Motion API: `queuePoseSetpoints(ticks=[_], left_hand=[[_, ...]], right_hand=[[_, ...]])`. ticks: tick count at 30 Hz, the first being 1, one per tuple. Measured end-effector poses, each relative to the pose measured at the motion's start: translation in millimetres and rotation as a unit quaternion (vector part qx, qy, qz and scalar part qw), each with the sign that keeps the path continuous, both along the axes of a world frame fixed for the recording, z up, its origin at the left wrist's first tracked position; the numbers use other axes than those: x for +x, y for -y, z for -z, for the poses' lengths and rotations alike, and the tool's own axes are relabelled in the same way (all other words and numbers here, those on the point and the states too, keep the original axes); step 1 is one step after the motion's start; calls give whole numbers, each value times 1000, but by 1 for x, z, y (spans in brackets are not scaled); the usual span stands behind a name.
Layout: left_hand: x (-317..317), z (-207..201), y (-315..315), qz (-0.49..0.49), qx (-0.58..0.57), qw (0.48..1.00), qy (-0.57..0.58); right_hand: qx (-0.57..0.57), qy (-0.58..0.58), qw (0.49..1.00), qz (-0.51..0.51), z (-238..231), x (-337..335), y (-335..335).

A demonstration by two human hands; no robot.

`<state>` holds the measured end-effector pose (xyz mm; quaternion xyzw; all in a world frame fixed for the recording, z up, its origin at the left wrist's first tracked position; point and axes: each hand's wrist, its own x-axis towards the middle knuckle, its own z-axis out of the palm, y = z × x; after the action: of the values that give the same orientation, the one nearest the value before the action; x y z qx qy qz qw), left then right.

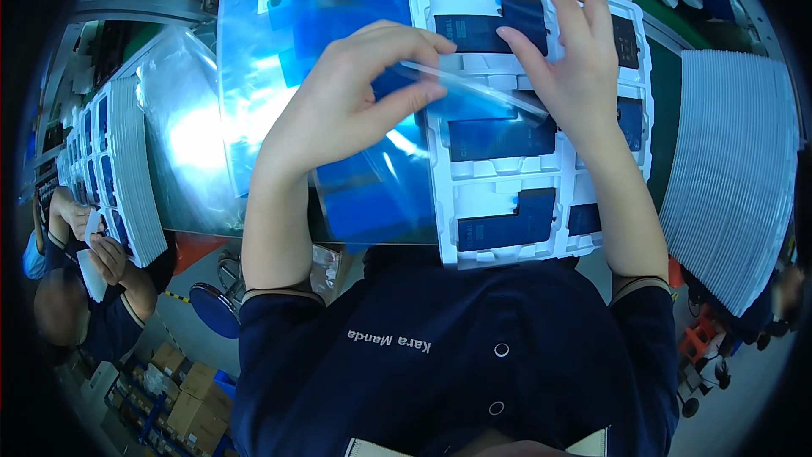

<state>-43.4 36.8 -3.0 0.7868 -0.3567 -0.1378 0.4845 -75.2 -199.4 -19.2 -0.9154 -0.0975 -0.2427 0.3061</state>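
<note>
My left hand is curled, thumb and forefinger around the edge of a clear plastic film, slightly blurred. The film slants across toward my right wrist. My right hand is spread above a white moulded tray, thumb and fingers apart, with nothing seen in it. Its thumb is near a black L-shaped battery in the tray's far left pocket. Below the film lies another battery, and a third battery sits in the nearest left pocket. Further batteries lie partly behind my right arm.
Blue film sheets and clear plastic bags cover the bench left of the tray. A tall stack of white trays stands at the right. At the far left, a co-worker's hands work beside another tray stack. A blue stool stands below.
</note>
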Motion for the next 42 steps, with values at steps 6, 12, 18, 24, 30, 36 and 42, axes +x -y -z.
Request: queuePoseSetpoints(ticks=[6,12,18,24,30,36,42], left_hand=[[0,-3,-2,-112,-137,962,-208],[-7,-4,7,-101,-184,963,-169],[-5,-3,7,-160,-30,977,-142],[-17,-5,1,-132,-19,991,-16],[-41,-47,-35,-211,86,973,-36],[-3,-24,-178,-419,49,906,41],[39,17,-289,-470,237,845,90]], right_hand=[[588,-388,690,-164,0,-17,8],[498,-347,780,-153,-1,-17,3],[516,-321,780,-150,-1,-20,-3],[471,-283,832,-73,-2,-19,0],[490,-218,828,-164,-7,-19,14],[525,-251,796,-168,-15,-26,17],[536,-206,809,-128,-15,-13,51]])
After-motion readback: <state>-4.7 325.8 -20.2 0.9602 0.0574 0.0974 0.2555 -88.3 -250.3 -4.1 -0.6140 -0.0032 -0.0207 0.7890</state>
